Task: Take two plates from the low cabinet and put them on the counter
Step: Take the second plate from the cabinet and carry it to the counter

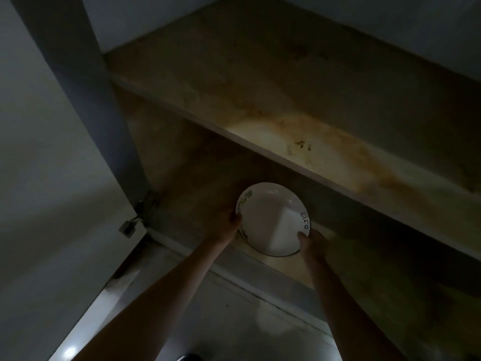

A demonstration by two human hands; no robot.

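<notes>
left hand [228, 222], right hand [313, 243], gripping plate [268, 220]

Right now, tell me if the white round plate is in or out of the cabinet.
In: white round plate sits below the shelf.

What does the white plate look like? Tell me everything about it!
The plate is round, white and glossy, like ceramic. It has a green pattern on its left rim and dark handwriting-style letters on its right rim. It is low in the dim cabinet, below a stained shelf, tilted slightly. The left hand grips its left edge; the right hand grips its lower right edge. Whether another plate lies beneath cannot be told.
</notes>
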